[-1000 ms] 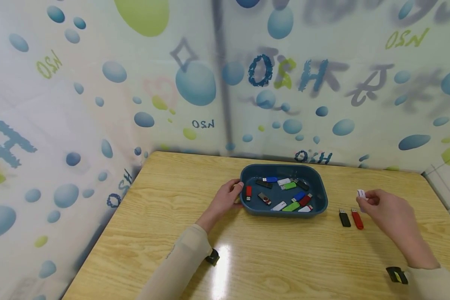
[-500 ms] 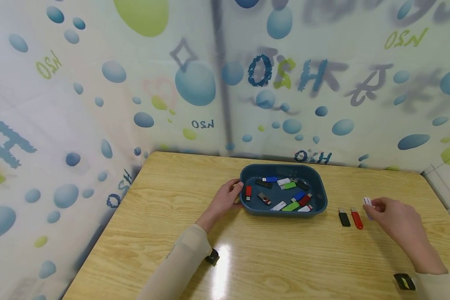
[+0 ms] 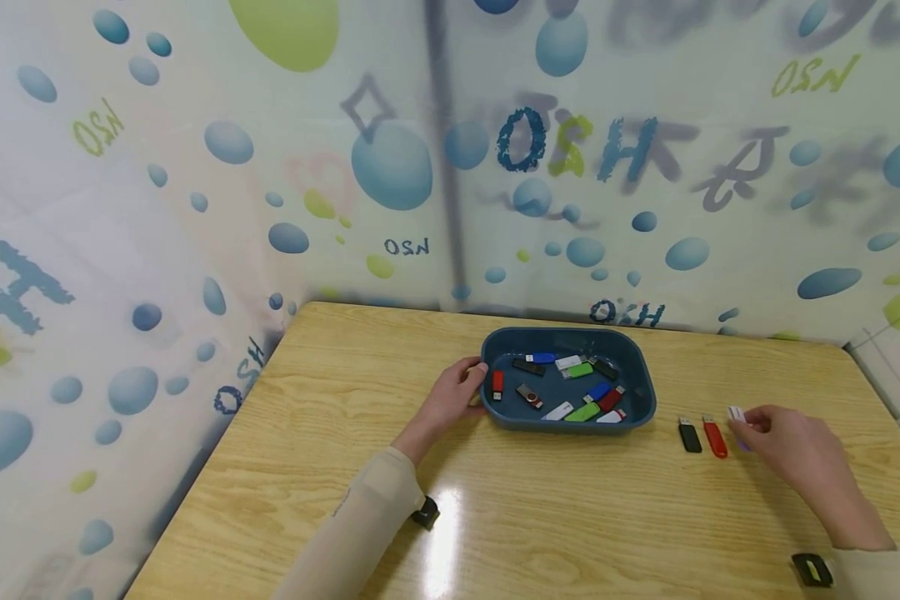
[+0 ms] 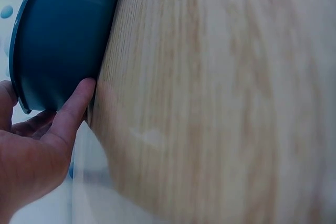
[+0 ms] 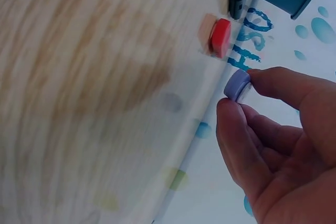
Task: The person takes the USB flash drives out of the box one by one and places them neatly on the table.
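Observation:
A dark blue plastic tray [image 3: 570,423] holds several USB sticks in red, black, blue, green and white. My left hand [image 3: 450,392] grips its left end; the left wrist view shows the thumb at the rim and the fingers against the outer wall [image 4: 58,51]. To the right of the tray, my right hand [image 3: 795,442] pinches a white and purple USB stick [image 3: 736,414] between thumb and fingers. Its purple end [image 5: 238,84] faces the right wrist camera. Just left of it a red USB stick [image 3: 715,437] and a black USB stick [image 3: 689,435] lie side by side.
The wooden table [image 3: 540,517] stretches in front of and around the tray. A curtain [image 3: 465,167] printed with bubbles and letters hangs behind and to the left. Small black wrist devices [image 3: 425,512] sit beneath both forearms.
My right hand has moved right and down toward the table with the white and purple USB stick, to the right of the red one. The left hand and tray stay put.

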`<control>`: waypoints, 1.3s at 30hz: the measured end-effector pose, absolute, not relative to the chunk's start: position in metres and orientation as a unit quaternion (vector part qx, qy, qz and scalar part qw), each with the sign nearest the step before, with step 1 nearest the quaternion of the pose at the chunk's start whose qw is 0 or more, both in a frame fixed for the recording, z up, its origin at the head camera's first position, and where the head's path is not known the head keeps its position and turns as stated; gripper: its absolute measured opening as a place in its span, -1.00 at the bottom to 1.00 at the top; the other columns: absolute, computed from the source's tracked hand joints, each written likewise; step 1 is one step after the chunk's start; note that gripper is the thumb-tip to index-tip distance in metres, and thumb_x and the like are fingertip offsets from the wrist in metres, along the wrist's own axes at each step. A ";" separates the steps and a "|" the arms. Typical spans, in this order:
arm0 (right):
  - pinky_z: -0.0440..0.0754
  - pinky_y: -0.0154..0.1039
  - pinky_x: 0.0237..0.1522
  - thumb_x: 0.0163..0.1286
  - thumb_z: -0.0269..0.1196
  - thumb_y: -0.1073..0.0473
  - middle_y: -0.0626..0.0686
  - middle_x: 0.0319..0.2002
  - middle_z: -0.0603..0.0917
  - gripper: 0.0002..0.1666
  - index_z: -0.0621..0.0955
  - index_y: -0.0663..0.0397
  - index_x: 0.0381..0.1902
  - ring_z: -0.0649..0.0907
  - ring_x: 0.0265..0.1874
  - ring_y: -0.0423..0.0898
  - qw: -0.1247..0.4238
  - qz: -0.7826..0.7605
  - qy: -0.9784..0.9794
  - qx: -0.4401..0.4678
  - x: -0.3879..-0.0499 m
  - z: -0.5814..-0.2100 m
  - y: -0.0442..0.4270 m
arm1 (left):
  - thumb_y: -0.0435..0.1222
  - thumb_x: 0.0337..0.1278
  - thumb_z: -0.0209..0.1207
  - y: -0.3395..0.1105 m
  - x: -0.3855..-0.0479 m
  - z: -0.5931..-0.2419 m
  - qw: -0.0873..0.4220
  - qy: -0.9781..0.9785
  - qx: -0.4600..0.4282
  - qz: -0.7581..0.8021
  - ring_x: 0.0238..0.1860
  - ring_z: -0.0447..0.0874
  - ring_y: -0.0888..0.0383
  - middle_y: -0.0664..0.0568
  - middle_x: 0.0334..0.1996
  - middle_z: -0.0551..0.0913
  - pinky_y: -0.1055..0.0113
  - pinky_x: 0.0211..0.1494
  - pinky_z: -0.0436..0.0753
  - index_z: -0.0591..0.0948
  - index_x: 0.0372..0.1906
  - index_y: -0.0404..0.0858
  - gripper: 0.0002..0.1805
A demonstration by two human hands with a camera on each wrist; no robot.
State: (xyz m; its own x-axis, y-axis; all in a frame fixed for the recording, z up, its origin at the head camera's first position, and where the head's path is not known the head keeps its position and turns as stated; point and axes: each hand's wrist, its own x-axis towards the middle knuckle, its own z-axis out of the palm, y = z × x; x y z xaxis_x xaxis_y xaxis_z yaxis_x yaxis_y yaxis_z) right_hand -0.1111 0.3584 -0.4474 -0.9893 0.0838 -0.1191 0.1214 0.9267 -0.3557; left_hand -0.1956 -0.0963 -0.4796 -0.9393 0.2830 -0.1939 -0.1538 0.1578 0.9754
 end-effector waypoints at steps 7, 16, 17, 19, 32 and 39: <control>0.55 -0.09 -0.51 0.48 0.27 0.03 0.25 -0.36 0.72 -0.47 0.65 0.55 -0.12 0.58 -0.47 0.01 0.083 -0.174 0.980 0.045 -0.114 -0.451 0.365 | -0.05 0.65 -0.04 -0.096 -0.197 -0.479 0.169 0.742 0.044 0.647 0.34 0.53 -0.18 -0.32 0.41 0.43 0.03 0.05 0.78 0.30 0.55 -0.35 -0.37; 0.63 0.13 -0.35 0.47 0.28 0.03 0.39 -0.24 0.72 -0.50 0.67 0.51 -0.13 0.68 -0.32 0.28 0.120 -0.162 0.978 0.046 -0.116 -0.456 0.369 | -0.05 0.65 -0.03 -0.096 -0.196 -0.480 0.172 0.742 0.046 0.646 0.35 0.51 -0.19 -0.33 0.41 0.43 0.00 0.06 0.77 0.30 0.55 -0.35 -0.37; 0.64 0.17 -0.32 0.46 0.28 0.03 0.42 -0.21 0.71 -0.49 0.67 0.52 -0.13 0.68 -0.28 0.33 0.121 -0.160 0.979 0.048 -0.117 -0.456 0.369 | -0.04 0.65 -0.03 -0.097 -0.196 -0.480 0.173 0.742 0.047 0.646 0.35 0.50 -0.19 -0.34 0.41 0.43 0.00 0.06 0.77 0.29 0.55 -0.35 -0.36; 0.64 0.21 -0.28 0.46 0.28 0.03 0.45 -0.17 0.70 -0.49 0.67 0.52 -0.12 0.67 -0.23 0.40 0.124 -0.156 0.979 0.048 -0.117 -0.456 0.369 | -0.04 0.65 -0.03 -0.097 -0.196 -0.480 0.173 0.740 0.047 0.648 0.36 0.49 -0.20 -0.34 0.42 0.42 -0.02 0.06 0.76 0.29 0.55 -0.36 -0.36; 0.59 0.08 -0.38 0.48 0.27 0.04 0.24 -0.35 0.68 -0.54 0.68 0.46 -0.19 0.59 -0.41 0.08 0.124 -0.154 0.979 0.041 -0.117 -0.457 0.367 | -0.05 0.66 -0.04 -0.097 -0.195 -0.478 0.176 0.737 0.046 0.651 0.38 0.48 -0.22 -0.36 0.42 0.40 -0.07 0.07 0.75 0.26 0.57 -0.37 -0.35; 0.63 0.14 -0.33 0.50 0.25 0.01 0.33 -0.28 0.71 -0.50 0.68 0.47 -0.18 0.67 -0.37 0.17 0.123 -0.156 0.979 0.037 -0.116 -0.459 0.368 | -0.04 0.65 -0.04 -0.097 -0.196 -0.481 0.172 0.743 0.048 0.645 0.37 0.49 -0.21 -0.36 0.42 0.41 -0.04 0.06 0.76 0.28 0.56 -0.37 -0.36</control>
